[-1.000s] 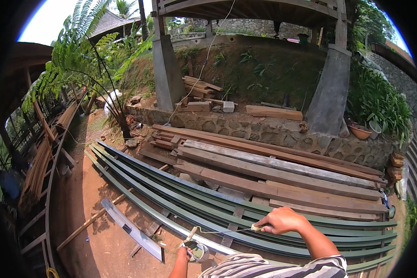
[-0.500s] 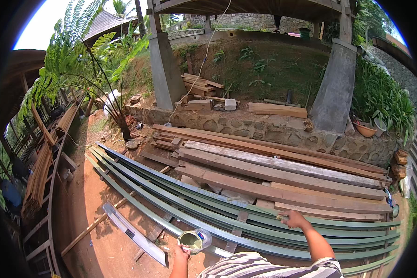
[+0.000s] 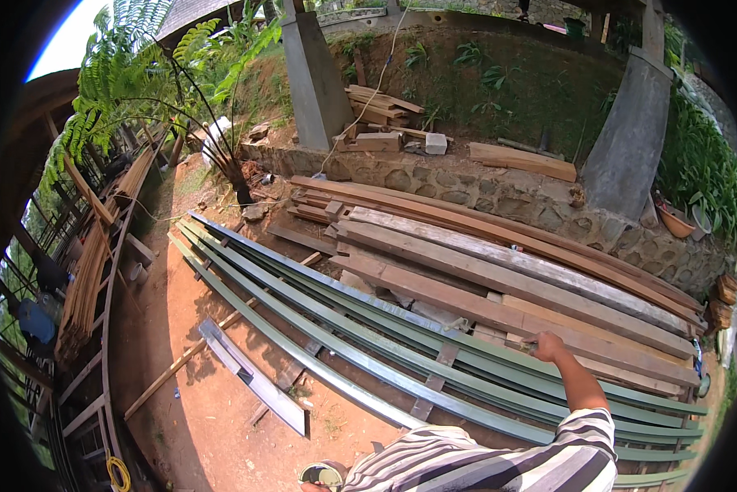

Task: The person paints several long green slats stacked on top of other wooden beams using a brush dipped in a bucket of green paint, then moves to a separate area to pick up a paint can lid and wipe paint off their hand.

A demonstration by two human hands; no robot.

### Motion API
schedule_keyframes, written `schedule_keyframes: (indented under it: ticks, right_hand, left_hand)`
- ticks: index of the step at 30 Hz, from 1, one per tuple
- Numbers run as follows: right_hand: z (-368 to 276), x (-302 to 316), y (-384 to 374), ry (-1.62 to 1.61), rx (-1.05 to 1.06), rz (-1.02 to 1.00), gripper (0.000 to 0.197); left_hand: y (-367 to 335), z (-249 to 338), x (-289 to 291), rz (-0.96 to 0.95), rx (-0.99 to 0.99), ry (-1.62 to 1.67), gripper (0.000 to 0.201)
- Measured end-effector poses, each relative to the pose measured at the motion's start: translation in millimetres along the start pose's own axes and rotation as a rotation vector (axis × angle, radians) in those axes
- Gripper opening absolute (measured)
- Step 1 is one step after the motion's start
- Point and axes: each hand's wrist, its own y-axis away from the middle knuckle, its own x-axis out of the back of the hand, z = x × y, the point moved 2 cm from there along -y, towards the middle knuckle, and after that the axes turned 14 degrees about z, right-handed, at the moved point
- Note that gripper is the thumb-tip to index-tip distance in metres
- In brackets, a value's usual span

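Outdoor yard, red dirt ground, stone wall behind, brown planks stacked in front of it. Long green painted boards lie side by side on cross pieces. Right hand is stretched out over the far green boards, closed round what looks like a small brush, tip at the board edge. Left hand sits at the bottom edge holding a small paint can; grip mostly hidden, can't tell how tight. Looks like mid-painting; next stroke likely needs a reload from the can.
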Motion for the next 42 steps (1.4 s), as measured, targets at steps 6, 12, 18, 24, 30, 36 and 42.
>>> schedule_keyframes:
  ticks: [6, 12, 18, 24, 30, 36, 42]
  right_hand:
    - [-8, 8, -31, 0.004, 0.027, -0.022, 0.042]
    - [19, 15, -48, 0.031, 0.085, 0.116, 0.038]
    - [58, -5, -77, 0.037, 0.169, 0.080, 0.039]
    - [61, -19, -79, 0.133, 0.171, -0.017, 0.039]
    - [47, -21, -96, 0.152, 0.213, -0.085, 0.040]
    - [34, -57, -127, 0.138, 0.257, -0.052, 0.038]
    - [32, -51, -155, 0.238, 0.249, -0.114, 0.041]
  left_hand:
    - [-26, 39, 136, 0.193, 0.072, 0.157, 0.013]
    - [-25, 41, 165, 0.237, 0.116, 0.199, 0.014]
    - [-15, 53, 188, 0.284, 0.101, 0.212, 0.014]
    - [-10, 57, 200, 0.318, 0.106, 0.228, 0.014]
    - [6, 63, 244, 0.376, 0.082, 0.291, 0.015]
    - [17, 72, 244, 0.414, 0.061, 0.256, 0.015]
    - [20, 67, 245, 0.419, 0.061, 0.265, 0.016]
